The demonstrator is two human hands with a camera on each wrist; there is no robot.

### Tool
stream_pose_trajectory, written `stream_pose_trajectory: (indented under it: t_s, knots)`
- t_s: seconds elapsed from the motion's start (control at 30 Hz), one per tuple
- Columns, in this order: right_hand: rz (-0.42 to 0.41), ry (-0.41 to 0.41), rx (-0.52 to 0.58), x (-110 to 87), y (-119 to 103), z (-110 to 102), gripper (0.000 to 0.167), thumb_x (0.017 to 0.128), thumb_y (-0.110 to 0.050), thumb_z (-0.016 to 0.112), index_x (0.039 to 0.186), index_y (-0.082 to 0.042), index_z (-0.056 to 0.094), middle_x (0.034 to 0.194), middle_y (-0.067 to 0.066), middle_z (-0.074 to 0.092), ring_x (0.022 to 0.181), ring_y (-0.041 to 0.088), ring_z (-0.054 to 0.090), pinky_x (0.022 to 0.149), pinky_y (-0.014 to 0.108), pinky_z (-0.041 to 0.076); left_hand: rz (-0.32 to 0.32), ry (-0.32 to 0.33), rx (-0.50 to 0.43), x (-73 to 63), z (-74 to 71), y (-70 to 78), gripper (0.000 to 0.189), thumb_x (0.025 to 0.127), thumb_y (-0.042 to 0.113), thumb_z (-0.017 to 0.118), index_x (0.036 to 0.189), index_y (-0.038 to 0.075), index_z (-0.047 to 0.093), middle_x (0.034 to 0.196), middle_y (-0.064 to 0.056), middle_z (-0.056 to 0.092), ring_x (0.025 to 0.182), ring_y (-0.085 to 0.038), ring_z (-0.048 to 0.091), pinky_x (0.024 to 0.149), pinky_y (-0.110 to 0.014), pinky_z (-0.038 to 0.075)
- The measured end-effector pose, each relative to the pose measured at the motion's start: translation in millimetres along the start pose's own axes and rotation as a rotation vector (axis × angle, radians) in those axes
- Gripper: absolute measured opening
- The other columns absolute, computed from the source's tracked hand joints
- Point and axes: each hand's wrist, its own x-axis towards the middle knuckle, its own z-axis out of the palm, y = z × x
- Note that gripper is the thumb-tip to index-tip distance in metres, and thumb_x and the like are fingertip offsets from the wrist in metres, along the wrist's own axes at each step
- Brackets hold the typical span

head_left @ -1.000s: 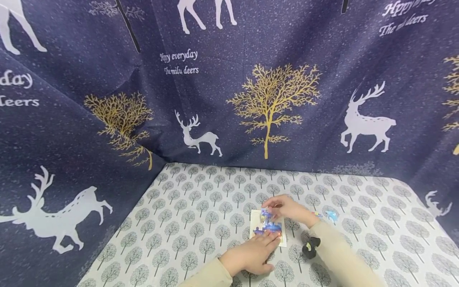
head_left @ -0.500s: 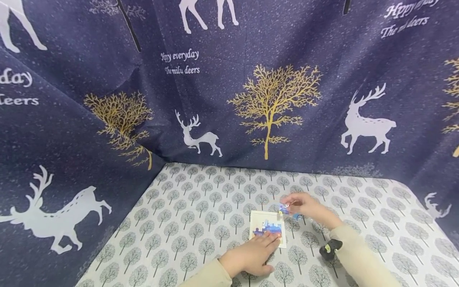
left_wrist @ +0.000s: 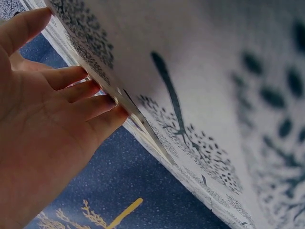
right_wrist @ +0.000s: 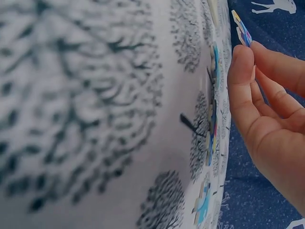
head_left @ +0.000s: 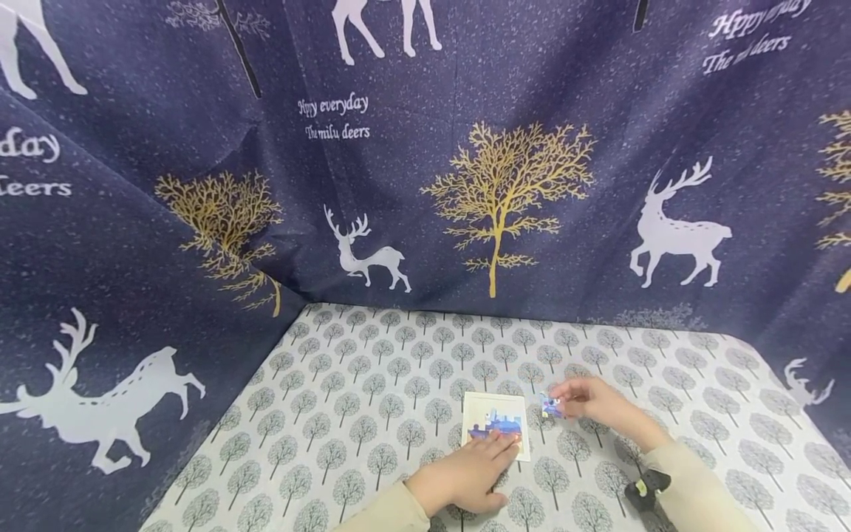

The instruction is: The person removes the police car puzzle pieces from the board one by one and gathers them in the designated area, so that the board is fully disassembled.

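My left hand lies with straight fingers on the lower part of a small cream puzzle tray. Blue and purple jigsaw pieces sit in the tray, partly hidden by those fingers. To the right of the tray, my right hand pinches a blue-and-purple jigsaw piece between thumb and fingertips. In the right wrist view the pinched piece is seen almost edge-on, raised off the table. The left wrist view shows the left fingertips touching the tray's edge.
Several loose jigsaw pieces lie on the tree-print tablecloth below the right hand, seen in the right wrist view. A dark blue curtain with deer and trees closes off the back and left side. A black band circles the right sleeve.
My right hand has lifted the jigsaw piece from over the tray and carried it right, past the tray's edge. The left hand has stayed in place on the tray.
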Motion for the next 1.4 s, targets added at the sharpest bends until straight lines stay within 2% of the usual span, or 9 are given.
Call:
stream_pose_trajectory:
  t_s: [0.3,0.5,0.7,0.9,1.13,1.4]
  knots:
    - [0.029,-0.031,0.09,-9.2,3,7,0.025,0.084,-0.001,0.066,0.104,0.013,0.06,0.088,0.016,0.065,0.074,0.02,0.066,0.068,0.031,0.059,-0.003,-0.014,-0.016,0.6,2.5,-0.2,0.077,0.092,0.046,0.057,0.153,0.012,0.025,0.16,-0.002,0.016,0.145,-0.021,0.019,0.115,-0.034,0.025]
    - [0.061,-0.02,0.084,-9.1,5,10,0.022,0.084,-0.003,0.068,0.101,0.01,0.061,0.088,0.013,0.065,0.076,0.021,0.066,0.07,0.03,0.059,-0.002,-0.007,-0.023,-0.6,-0.6,0.7,0.076,0.092,0.045,0.058,0.152,0.011,0.027,0.16,-0.002,0.018,0.145,-0.021,0.02,0.115,-0.034,0.026]
    - [0.058,0.006,0.036,-8.5,4,13,0.018,0.082,-0.002,0.07,0.094,0.009,0.062,0.08,0.01,0.064,0.067,0.019,0.064,0.061,0.03,0.058,0.0,0.011,0.014,-1.2,-1.1,0.8,0.076,0.092,0.047,0.056,0.152,0.011,0.027,0.16,-0.003,0.019,0.145,-0.021,0.022,0.115,-0.032,0.026]
    - [0.061,0.03,-0.039,-9.2,2,15,0.014,0.08,-0.002,0.071,0.09,0.006,0.064,0.076,0.007,0.063,0.064,0.017,0.062,0.058,0.028,0.057,0.002,0.012,0.011,-0.6,-0.1,1.6,0.075,0.092,0.047,0.056,0.152,0.011,0.027,0.16,-0.003,0.019,0.145,-0.021,0.022,0.115,-0.032,0.026]
    - [0.049,0.028,-0.113,-8.9,-3,16,0.012,0.079,0.002,0.069,0.09,0.004,0.065,0.076,0.006,0.063,0.061,0.018,0.061,0.055,0.028,0.056,-0.003,0.015,0.017,-1.0,0.3,1.8,0.075,0.092,0.048,0.055,0.152,0.011,0.027,0.16,-0.003,0.019,0.145,-0.021,0.022,0.115,-0.032,0.026]
    - [0.028,0.035,-0.132,-8.9,-6,15,0.011,0.08,0.002,0.068,0.091,0.004,0.065,0.078,0.007,0.063,0.06,0.016,0.06,0.054,0.028,0.056,-0.009,-0.001,0.006,-0.6,-2.0,1.6,0.075,0.092,0.049,0.055,0.152,0.013,0.028,0.16,-0.001,0.019,0.145,-0.02,0.021,0.115,-0.032,0.026]
